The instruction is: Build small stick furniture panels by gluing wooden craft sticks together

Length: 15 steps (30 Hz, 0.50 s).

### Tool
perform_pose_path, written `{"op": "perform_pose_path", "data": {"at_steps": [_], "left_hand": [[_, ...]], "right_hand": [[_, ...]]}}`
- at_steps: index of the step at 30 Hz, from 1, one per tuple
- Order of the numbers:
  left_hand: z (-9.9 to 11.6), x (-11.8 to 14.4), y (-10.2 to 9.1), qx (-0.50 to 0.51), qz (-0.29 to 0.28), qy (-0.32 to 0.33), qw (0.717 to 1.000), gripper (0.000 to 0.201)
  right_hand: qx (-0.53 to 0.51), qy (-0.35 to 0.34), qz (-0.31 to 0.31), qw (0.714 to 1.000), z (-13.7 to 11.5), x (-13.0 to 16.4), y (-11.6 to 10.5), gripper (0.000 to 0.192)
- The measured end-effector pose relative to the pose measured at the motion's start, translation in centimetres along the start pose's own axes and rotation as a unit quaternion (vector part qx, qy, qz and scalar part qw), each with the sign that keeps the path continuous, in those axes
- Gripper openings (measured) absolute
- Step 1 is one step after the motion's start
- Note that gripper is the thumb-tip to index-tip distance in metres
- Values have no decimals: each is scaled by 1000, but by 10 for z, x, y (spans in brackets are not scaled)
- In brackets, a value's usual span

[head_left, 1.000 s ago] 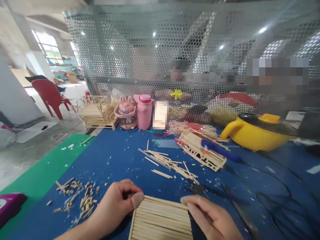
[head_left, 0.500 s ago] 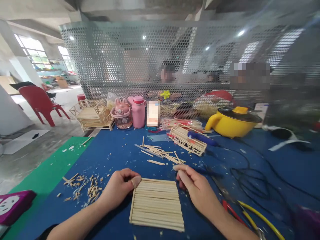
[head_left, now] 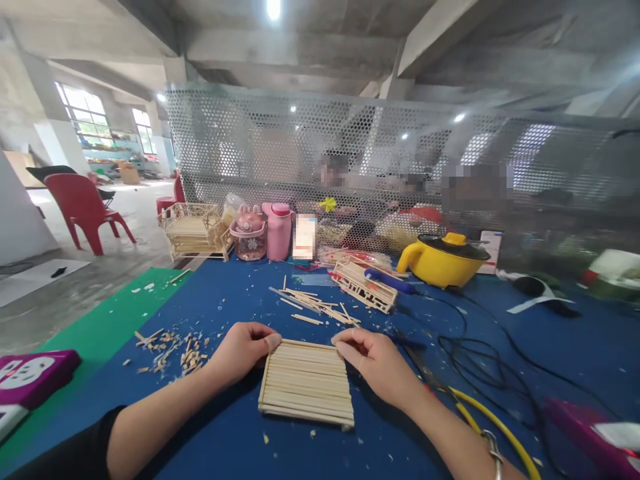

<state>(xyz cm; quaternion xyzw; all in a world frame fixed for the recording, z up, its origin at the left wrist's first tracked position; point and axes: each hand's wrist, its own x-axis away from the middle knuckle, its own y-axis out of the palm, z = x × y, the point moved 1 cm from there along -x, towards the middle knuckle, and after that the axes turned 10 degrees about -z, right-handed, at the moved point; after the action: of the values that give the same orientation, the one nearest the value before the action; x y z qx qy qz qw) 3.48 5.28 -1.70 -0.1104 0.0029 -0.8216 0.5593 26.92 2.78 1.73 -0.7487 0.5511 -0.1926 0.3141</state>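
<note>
Currently stick panel flat on blue mat, near front edge. Left hand curled, pinching panel's left corner; right hand curled, pinching right corner. Risk: uneven squeeze could buckle panel, pop sticks loose. Cable right of panel could snag wrist.

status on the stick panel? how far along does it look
Done: the stick panel lies flat on the blue mat, sticks side by side in a full rectangle. In hand: left hand and right hand press its top corners. Left: loose sticks lie unused beyond, beside a partly built frame.
</note>
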Motion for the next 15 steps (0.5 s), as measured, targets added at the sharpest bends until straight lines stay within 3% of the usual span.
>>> {"op": "perform_pose_path", "data": {"at_steps": [6,15], "left_hand": [[-4,-2,1,24,-9,0,1000,40],[-7,-2,-5,83,-37,-2,996,55]], "right_hand": [[-18,24,-22,999,6,-2,3,18],[1,28,-1,1000,-1,-3,6,20]]}}
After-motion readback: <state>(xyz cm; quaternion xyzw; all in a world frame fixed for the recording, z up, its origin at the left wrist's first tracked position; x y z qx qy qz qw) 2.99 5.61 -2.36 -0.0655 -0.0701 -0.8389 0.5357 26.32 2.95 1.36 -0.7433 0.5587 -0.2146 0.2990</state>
